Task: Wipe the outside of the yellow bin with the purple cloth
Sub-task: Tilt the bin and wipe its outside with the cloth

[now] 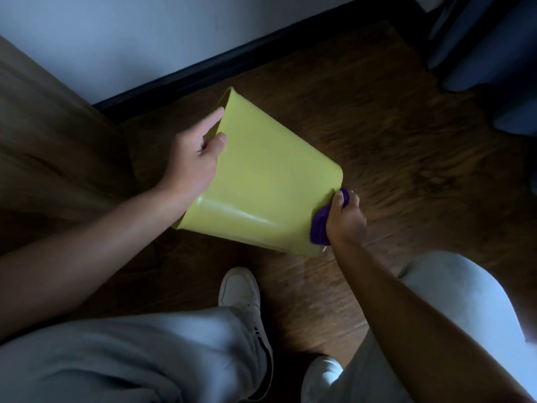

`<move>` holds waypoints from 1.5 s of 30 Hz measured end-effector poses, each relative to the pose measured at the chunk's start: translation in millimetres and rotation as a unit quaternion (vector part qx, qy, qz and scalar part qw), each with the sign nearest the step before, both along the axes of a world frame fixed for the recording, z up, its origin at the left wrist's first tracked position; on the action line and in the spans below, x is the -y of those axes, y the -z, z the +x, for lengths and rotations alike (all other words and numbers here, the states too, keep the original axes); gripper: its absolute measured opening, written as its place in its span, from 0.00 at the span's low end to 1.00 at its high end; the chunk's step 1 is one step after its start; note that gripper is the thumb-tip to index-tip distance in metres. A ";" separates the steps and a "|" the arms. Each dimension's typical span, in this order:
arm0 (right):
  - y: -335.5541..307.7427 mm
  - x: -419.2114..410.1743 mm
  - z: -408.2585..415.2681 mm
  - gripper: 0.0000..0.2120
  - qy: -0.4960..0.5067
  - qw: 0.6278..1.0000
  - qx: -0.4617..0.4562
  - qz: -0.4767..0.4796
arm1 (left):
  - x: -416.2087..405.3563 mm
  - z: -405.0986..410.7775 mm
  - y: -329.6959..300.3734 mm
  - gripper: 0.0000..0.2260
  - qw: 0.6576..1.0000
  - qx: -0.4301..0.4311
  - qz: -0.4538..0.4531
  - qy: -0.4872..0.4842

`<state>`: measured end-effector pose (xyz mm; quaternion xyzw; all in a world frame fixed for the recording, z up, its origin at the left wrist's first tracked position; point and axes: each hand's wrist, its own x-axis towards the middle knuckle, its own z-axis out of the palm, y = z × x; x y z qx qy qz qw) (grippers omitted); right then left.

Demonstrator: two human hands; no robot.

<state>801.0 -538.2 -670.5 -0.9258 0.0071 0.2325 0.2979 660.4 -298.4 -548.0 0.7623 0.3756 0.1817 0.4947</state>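
The yellow bin (261, 175) is tipped on its side above the wooden floor, its open rim toward the left and its base toward the right. My left hand (195, 158) grips the rim, thumb on the outer wall and fingers curled inside. My right hand (344, 216) holds the bunched purple cloth (319, 226) pressed against the bin's lower right edge near the base. The bin's inside is hidden from view.
A wooden cabinet side (52, 146) stands at the left. A white wall with a dark skirting board (232, 62) runs behind. Dark blue fabric (488, 53) hangs at the top right. My knees in grey trousers and white shoes (244, 298) fill the foreground.
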 end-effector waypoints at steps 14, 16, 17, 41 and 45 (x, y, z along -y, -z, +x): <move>-89.1 -17.1 -33.4 0.24 -0.119 0.951 0.203 0.202 | -13.1 8.5 -6.7 0.21 0.999 -0.010 0.025 -0.029; -104.2 -39.9 -47.4 0.22 -0.185 0.926 0.236 0.229 | -11.6 15.2 -7.2 0.20 0.999 -0.007 0.021 -0.041; -109.4 -51.7 -56.4 0.21 -0.214 0.917 0.241 0.235 | -11.2 17.7 -8.3 0.20 0.999 -0.008 0.020 -0.048; 13.6 3.4 -56.3 0.20 -0.048 0.986 0.140 0.073 | -8.0 15.2 -19.9 0.21 0.999 -0.023 0.003 -0.040; 22.9 11.8 -46.5 0.19 0.007 0.995 0.079 0.054 | -8.0 20.7 -31.8 0.22 0.999 -0.042 -0.001 -0.021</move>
